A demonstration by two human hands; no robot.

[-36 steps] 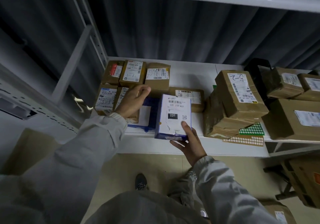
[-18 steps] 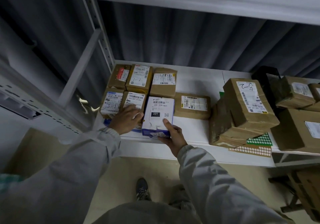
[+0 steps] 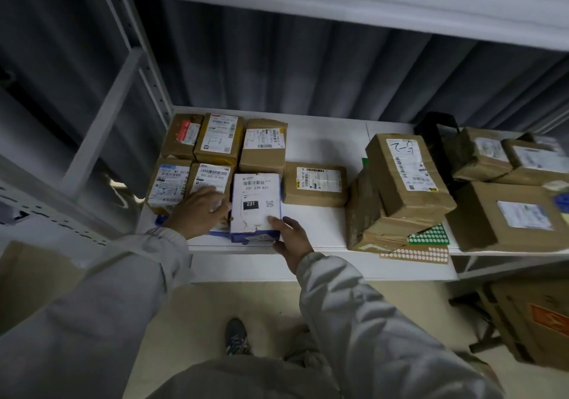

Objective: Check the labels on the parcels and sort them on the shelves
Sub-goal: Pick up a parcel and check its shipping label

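The right hand (image 3: 291, 241) is holding the white parcel (image 3: 256, 206) at its near right corner, the thumb lying on the top face by the torn label and the other fingers hidden under or behind the box edge, so how far they are curling cannot be told. The left hand (image 3: 200, 212) is resting with fingers fairly straight and close together, the fingertips (image 3: 223, 204) touching the left side of the white parcel and lying over the brown parcel (image 3: 211, 180) just beside it.

The white parcel is lying flat near the front edge of the shelf (image 3: 320, 229), toward its left end, with "231" showing on a dark patch of its label and a blue base visible along its near side. It is sitting in a block of brown parcels: two to its left, three in a row behind along the back left corner, and a flat brown box (image 3: 315, 184) touching its far right side.

Toward the right end of the shelf a stack of brown boxes (image 3: 400, 192) is standing at the front edge, with a green dotted sheet (image 3: 429, 235) poking out beneath it. More boxes are crowding the right edge beyond.
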